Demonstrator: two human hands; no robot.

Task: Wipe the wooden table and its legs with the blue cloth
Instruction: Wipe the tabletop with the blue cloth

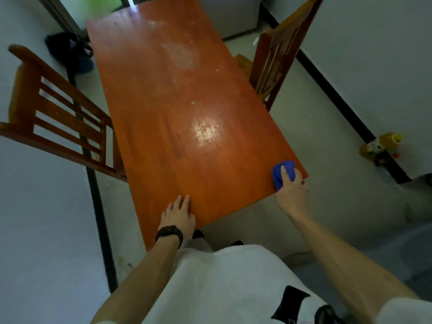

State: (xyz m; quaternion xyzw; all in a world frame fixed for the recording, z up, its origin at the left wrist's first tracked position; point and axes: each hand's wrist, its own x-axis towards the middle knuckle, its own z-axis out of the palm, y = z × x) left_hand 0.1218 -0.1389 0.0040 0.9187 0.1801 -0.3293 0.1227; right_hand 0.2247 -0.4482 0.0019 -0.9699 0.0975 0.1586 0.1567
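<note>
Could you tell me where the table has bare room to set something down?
Almost all of the wooden table is bare, far end to middle. Crowded only at the near edge: left hand resting flat, right hand gripping the blue cloth at the right corner.

Both arms are pointing forward from the body, forearms bare; the left arm is angling in from the lower left, bending a little at the elbow, its wrist wearing a dark watch (169, 233); the left hand (178, 215) is lying palm down on the near edge of the bench (163, 113), fingers straight, close together and pointing away; the right arm is lying out longer and nearly straight toward the near right corner; the right hand (292, 190) is curling over a bunched blue cloth (286, 168), one finger showing on top, holding it against the wood.
</note>
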